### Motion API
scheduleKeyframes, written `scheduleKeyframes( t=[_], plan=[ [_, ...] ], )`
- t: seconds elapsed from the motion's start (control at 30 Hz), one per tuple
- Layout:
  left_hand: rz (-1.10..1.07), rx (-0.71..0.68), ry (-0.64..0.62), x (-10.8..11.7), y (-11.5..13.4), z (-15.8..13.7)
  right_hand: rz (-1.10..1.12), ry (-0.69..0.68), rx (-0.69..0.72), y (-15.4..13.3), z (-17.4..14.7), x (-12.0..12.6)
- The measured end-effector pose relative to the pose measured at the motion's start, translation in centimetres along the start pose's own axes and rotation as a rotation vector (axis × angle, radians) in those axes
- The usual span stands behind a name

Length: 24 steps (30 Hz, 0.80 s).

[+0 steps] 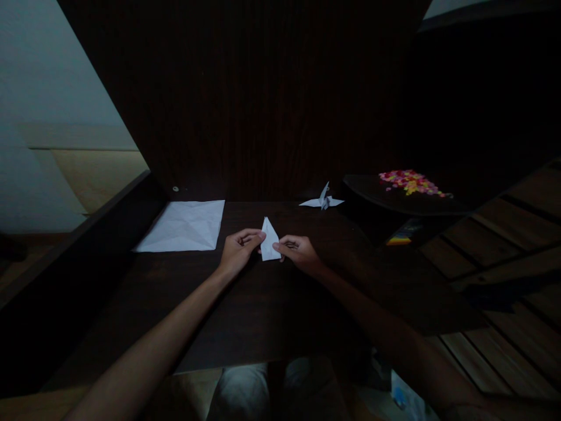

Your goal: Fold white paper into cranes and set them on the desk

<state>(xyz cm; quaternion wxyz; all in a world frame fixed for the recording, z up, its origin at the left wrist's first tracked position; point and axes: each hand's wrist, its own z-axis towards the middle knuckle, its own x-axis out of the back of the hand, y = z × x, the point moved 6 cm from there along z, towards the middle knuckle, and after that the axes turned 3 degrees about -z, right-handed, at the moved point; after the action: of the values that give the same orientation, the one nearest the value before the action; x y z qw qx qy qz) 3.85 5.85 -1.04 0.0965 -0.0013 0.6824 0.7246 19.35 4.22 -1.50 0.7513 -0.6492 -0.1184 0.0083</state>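
Note:
A small piece of folded white paper (270,241), narrow at its top and wider at its lower end, is held between my two hands above the dark desk. My left hand (240,248) pinches its left edge, thumb on top. On the lower right edge, my right hand (299,251) grips it with the thumb over the front. The fingers behind the paper are partly hidden. Beyond my right hand, a finished white paper crane (324,202) rests near the back panel. To the left lies a creased stack of white paper sheets (186,225).
The dark desk (236,327) has a tall back panel (272,105) and a raised left side board (83,245). A curved shelf (368,188) on the right bears a pile of small pink, red and yellow pieces (412,182). Wooden slats (495,234) stand at the far right.

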Motion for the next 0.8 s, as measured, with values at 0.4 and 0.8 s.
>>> scheduleKeyframes(
  t=[0.4,0.8],
  plan=[
    [-0.039,0.144,-0.289,-2.2,-0.6,-0.9,0.138,0.047,-0.025,0.6,0.5,0.4],
    [-0.095,0.105,-0.209,-1.5,-0.4,-0.6,0.117,-0.076,-0.055,0.3,0.0,-0.7]
  ],
)
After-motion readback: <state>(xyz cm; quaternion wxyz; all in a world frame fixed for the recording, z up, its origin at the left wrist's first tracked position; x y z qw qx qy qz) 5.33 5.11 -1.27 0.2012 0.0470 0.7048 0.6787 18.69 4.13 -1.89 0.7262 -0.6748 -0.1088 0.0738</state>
